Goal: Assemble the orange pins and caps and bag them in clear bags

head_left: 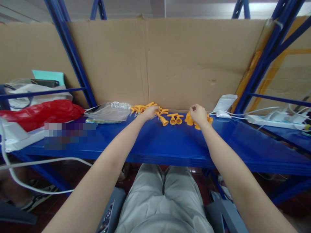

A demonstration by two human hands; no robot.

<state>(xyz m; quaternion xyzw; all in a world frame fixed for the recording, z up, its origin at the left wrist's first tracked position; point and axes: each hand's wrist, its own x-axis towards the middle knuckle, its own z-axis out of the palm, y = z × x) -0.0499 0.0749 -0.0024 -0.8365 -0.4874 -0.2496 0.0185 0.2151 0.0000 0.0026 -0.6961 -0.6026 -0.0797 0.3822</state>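
Several small orange plastic pieces [176, 119] lie in a row along the back of a blue metal shelf [170, 142], against a cardboard wall. My left hand [150, 112] rests on the left cluster of orange pieces [141, 108], fingers curled over one with a flared end [163, 121]. My right hand [198, 114] is closed in a loose fist over the right cluster of orange pieces [189, 120], which it partly hides.
A clear plastic bag [109, 111] lies left of the pieces, a red bag [41, 113] farther left. A white pouch [224, 103] and a power strip [272, 119] with cables sit right. Blue rack posts [73, 55] stand either side. My knees are under the shelf.
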